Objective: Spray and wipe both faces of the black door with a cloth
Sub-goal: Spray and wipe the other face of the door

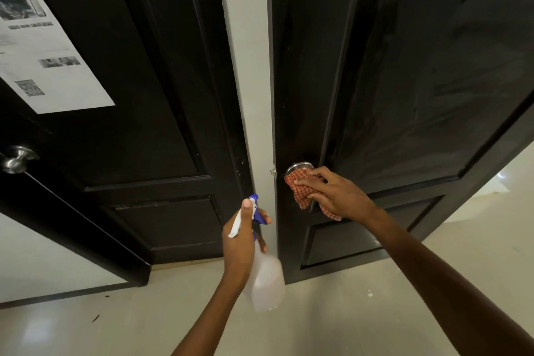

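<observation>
A black panelled door (404,81) fills the right half of the view, swung open, with streaks on its upper panel. My right hand (335,193) holds a red checked cloth (300,185) over the door's silver knob (299,167), of which only the top rim shows. My left hand (242,237) grips the neck of a white spray bottle (265,277) with a blue and white trigger head (255,209). The bottle is held low, just left of the door's edge, with its nozzle towards the doors.
A second black door (138,95) stands on the left, with a silver knob (17,159) and a white printed sheet (43,46) stuck to it. A pale wall strip (248,66) separates the doors. Light tiled floor (144,312) lies below.
</observation>
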